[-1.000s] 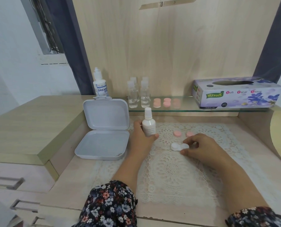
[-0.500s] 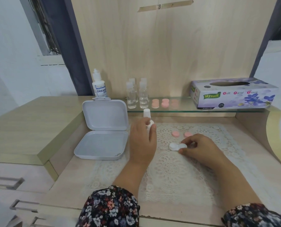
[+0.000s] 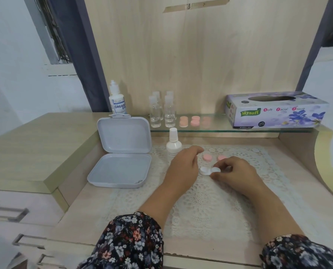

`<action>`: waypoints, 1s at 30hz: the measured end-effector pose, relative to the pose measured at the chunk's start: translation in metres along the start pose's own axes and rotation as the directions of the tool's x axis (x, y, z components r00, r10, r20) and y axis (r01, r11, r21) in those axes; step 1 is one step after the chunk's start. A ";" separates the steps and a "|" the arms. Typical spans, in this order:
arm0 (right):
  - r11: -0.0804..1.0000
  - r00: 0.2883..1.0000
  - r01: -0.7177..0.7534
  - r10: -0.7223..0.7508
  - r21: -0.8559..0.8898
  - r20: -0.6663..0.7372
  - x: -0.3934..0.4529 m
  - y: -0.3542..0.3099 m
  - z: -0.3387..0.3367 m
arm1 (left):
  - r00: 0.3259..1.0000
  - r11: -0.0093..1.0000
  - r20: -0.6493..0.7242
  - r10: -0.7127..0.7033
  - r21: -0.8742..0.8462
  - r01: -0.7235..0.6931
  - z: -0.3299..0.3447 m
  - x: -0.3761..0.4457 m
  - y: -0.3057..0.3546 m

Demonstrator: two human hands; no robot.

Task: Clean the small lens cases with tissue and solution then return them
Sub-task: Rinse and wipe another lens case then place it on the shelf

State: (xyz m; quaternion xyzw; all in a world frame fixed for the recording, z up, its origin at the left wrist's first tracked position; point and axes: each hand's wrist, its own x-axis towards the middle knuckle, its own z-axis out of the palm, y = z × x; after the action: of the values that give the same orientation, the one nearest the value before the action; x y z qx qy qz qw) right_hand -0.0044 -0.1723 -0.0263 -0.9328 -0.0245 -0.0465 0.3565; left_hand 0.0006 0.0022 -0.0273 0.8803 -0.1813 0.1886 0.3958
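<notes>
A small white lens case (image 3: 208, 170) lies on the lace mat (image 3: 210, 200), and my right hand (image 3: 233, 172) pinches its right end. Two pink caps (image 3: 207, 157) lie just behind it. My left hand (image 3: 185, 166) hovers over the mat left of the case with loosely curled fingers, holding nothing. A small white solution bottle (image 3: 173, 142) stands upright behind my left hand. An open grey box (image 3: 121, 152) sits to the left. A tissue box (image 3: 276, 110) rests on the glass shelf (image 3: 216, 129) at the right.
On the glass shelf stand several small clear bottles (image 3: 162, 111) and more pink caps (image 3: 194, 121). A larger Dream Eye bottle (image 3: 117, 101) stands at the back left. A raised wooden counter (image 3: 26, 144) and drawers flank the left side.
My left hand has set the small white bottle down upright and let go, then moved right toward the lens case. My right hand stays on the case.
</notes>
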 end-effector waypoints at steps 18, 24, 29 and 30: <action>1.000 1.000 -0.009 0.009 0.030 0.002 0.002 0.002 0.000 | 0.774 0.843 0.444 -0.452 0.497 0.207 0.011 0.055 0.015; 1.000 1.000 -0.005 0.005 0.015 -0.002 0.002 0.002 0.001 | 0.887 0.797 0.388 -0.253 0.603 -0.037 0.004 0.032 0.014; 1.000 1.000 -0.002 0.002 0.021 -0.002 0.002 0.002 0.000 | 0.916 0.775 0.373 -0.146 0.619 -0.129 0.003 0.019 0.011; 1.000 1.000 0.000 0.000 0.018 -0.003 0.002 0.001 0.000 | 0.935 0.794 0.339 -0.107 0.595 -0.124 0.004 0.013 0.008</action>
State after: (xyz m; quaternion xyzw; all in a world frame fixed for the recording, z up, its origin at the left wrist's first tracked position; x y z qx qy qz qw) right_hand -0.0027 -0.1734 -0.0269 -0.9295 -0.0241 -0.0477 0.3649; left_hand 0.0091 -0.0075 -0.0183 0.9786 -0.1836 0.0762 0.0521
